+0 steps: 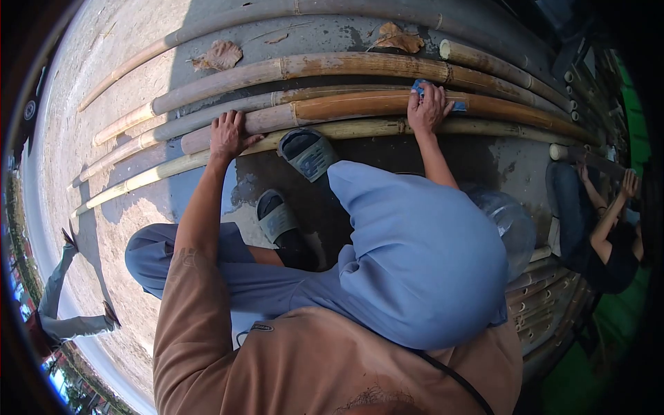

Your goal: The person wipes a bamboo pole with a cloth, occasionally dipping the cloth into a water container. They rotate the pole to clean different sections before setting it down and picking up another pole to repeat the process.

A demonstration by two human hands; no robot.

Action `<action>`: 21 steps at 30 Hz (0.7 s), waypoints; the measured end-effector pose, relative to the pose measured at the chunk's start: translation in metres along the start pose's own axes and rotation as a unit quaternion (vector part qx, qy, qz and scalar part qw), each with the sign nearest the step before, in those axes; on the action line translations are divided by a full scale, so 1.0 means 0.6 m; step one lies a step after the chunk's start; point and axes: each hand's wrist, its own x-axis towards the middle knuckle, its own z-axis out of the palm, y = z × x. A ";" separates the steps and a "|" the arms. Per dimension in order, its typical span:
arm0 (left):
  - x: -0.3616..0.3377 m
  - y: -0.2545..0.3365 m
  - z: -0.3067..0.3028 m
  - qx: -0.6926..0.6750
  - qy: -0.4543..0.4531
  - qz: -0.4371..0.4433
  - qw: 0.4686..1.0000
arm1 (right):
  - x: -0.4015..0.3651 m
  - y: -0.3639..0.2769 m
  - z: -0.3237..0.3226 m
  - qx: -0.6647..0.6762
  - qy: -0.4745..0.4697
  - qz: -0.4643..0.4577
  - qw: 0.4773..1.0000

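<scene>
A bamboo pole (346, 106), grey on the left and wet-looking orange-brown toward the right, lies across the ground in front of me. Near its left end my left hand (228, 135) is closed over it, fingers over the far side and thumb stretched toward me. Farther right, my right hand (429, 108) presses a blue piece of cloth-like material (458, 106) against the pole's top. Most of that material is hidden under the palm; blue edges show on both sides. A paler, thinner bamboo pole (353, 129) runs along the near side.
More bamboo poles (346, 64) lie parallel beyond, with dry leaves (398, 38) among them. My sandaled feet (309, 153) are close to the poles. A clear plastic container (508, 225) stands by my right knee. Another person (609, 228) sits at right, holding a pole; someone walks (62, 297) at left.
</scene>
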 end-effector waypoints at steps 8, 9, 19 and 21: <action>0.008 -0.013 -0.006 -0.027 -0.035 -0.001 0.999 | -0.034 -0.190 0.023 0.148 -0.114 -0.194 0.963; 0.006 -0.012 -0.006 -0.029 -0.028 -0.007 0.999 | -0.030 -0.172 0.023 0.128 -0.113 -0.188 0.967; 0.001 0.006 0.013 -0.006 -0.021 -0.051 0.998 | 0.006 -0.067 0.005 0.041 -0.133 -0.122 0.983; 0.006 0.008 0.013 -0.017 -0.037 -0.051 0.998 | -0.010 -0.063 0.005 0.064 -0.107 -0.116 0.985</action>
